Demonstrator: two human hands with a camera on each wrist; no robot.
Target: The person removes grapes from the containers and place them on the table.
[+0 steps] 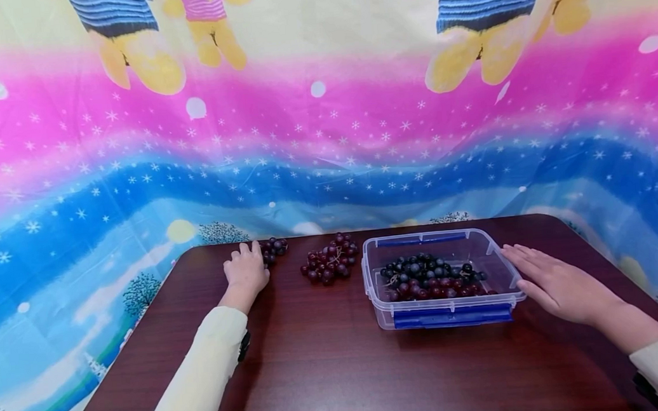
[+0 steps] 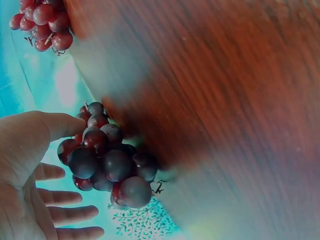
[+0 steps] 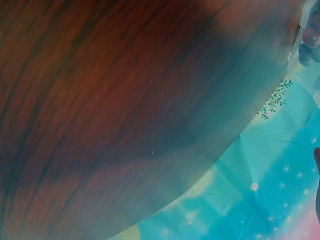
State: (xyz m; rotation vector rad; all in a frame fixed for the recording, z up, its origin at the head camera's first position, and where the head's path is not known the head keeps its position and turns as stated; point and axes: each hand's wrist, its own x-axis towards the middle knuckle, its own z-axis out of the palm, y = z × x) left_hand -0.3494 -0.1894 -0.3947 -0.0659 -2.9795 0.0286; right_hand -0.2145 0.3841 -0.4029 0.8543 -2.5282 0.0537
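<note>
My left hand (image 1: 246, 272) is at the far left of the table, beside a bunch of dark grapes (image 1: 275, 249) that it partly hides in the head view. Seen from the left wrist, the thumb reaches the side of that bunch, while the other fingers (image 2: 75, 215) stretch out spread below it. On the right, my right hand (image 1: 564, 284) has its straight fingers at the right wall of a clear plastic container (image 1: 451, 300) with blue clips. Inside lie black grapes (image 1: 425, 269) and red grapes (image 1: 435, 289).
A bunch of red grapes (image 1: 328, 259) lies between the left hand and the container. The dark brown table (image 1: 329, 371) has rounded far corners. A printed cloth (image 1: 324, 136) hangs right behind its back edge.
</note>
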